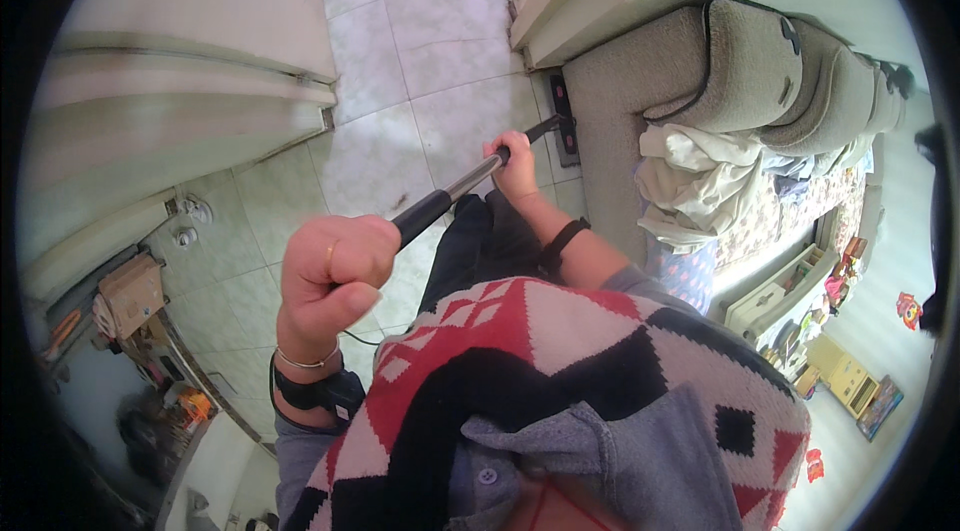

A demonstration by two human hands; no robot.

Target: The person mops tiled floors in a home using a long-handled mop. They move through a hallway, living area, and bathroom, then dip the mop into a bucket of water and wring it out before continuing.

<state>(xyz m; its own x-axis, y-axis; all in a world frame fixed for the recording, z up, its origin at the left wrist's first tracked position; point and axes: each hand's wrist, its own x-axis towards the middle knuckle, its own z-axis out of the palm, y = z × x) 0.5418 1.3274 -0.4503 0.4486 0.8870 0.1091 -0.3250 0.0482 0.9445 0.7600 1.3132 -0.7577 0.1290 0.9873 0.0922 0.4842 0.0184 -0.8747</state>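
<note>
My left hand (337,272) is closed around the top end of a flat mop's black grip (421,218). Lower on the metal pole (474,175), my right hand (514,169) wraps the shaft near a black collar. The pole slants away to the right, down to the mop's long black head (564,118), which bears red parts. This head lies on the tiled floor (450,36), right along the base of a grey fabric sofa (611,148). The pad beneath it shows only as a grey edge.
Crumpled white cloth (697,178) lies on the sofa's seat. A door frame (555,13) adjoins the sofa's far end. A pale door panel (202,6) stands to the left. At lower left, a cardboard box (133,291) sits among clutter. A white cabinet (780,291) is at right.
</note>
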